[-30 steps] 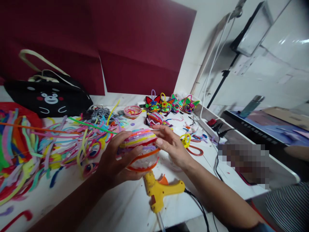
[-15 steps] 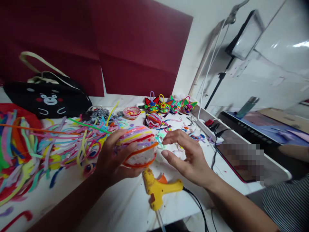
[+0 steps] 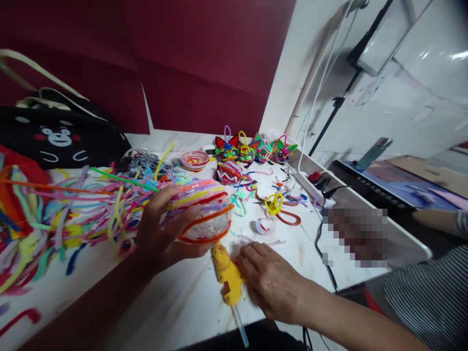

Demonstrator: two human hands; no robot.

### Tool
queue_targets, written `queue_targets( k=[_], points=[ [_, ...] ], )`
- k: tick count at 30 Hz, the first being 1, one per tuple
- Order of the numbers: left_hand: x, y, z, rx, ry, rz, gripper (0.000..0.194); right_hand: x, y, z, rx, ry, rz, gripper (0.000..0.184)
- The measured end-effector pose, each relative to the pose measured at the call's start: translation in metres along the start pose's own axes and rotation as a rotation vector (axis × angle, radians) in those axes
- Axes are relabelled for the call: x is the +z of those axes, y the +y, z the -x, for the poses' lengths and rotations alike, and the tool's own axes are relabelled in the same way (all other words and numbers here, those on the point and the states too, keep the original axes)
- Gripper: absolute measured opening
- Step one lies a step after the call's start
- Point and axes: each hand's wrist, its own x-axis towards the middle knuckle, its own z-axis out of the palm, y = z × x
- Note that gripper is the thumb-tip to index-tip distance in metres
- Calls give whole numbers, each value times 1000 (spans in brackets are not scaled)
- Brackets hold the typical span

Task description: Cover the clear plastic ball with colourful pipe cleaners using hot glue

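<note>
My left hand [image 3: 161,231] is wrapped round the side of a clear ball [image 3: 210,226] partly covered with strips of pipe cleaner in pink, yellow, red, purple and orange. The ball's lower front shows bare and see-through between two orange strips. Below it a yellow hot glue gun [image 3: 227,278] lies on the table, a clear glue stick [image 3: 240,325] poking out of its back. The fingers of my right hand [image 3: 272,278] close over the gun's handle, which they hide.
Loose pipe cleaners [image 3: 91,204] heap on the left, before a black bag [image 3: 62,139]. Several finished animal-head ornaments [image 3: 245,148] and a striped bowl [image 3: 195,160] stand at the back. A power strip [image 3: 310,187] lies right; beyond it sits a person in a striped sleeve [image 3: 431,292].
My right hand has let go of the ball, drawn back and come down onto the glue gun's handle. My left hand still holds the ball. The view has shifted slightly.
</note>
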Motion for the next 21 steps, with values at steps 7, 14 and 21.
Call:
queue_targets(
  k=[7, 14, 21],
  points=[
    [-6, -3, -1, 15, -120, -54, 62, -4, 13, 13, -26, 200, -122, 31],
    [-8, -11, 1, 50, -120, -71, 57, -21, 29, 54, -134, 550, -328, 31],
    [-11, -16, 10, 97, -219, -23, 57, -17, 27, 43, -123, 660, -471, 38]
  ],
)
